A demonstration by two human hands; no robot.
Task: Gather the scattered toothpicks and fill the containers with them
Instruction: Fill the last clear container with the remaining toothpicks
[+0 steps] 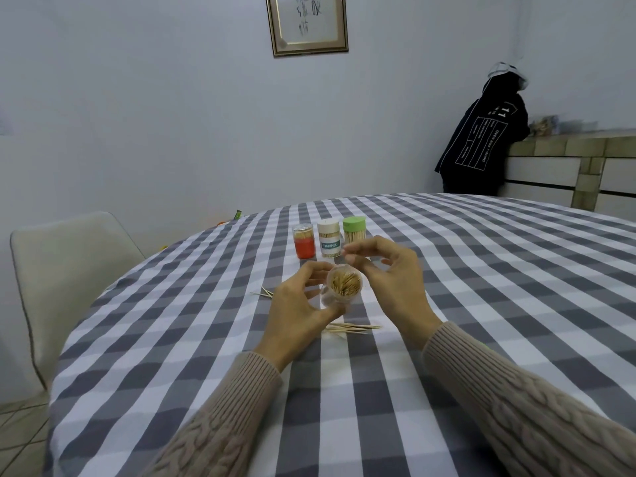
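Observation:
My left hand (299, 311) grips a clear open container (344, 287) packed with toothpicks, held above the checked tablecloth (481, 304). My right hand (389, 280) hovers just right of its mouth, fingers loosely curled, thumb and forefinger near each other; whether they pinch a toothpick I cannot tell. Several loose toothpicks (354, 328) lie on the cloth under my hands, and a few more toothpicks (263, 293) lie to the left. Behind stand an orange-labelled container (304, 241), a white-lidded "TOOTHPICK" container (329, 238) and a green-lidded container (354, 228).
A pale chair (65, 270) stands at the table's left edge. A person in a dark hooded jacket (481, 132) leans on a tiled counter (568, 166) at the far right. A framed picture (307, 24) hangs on the wall.

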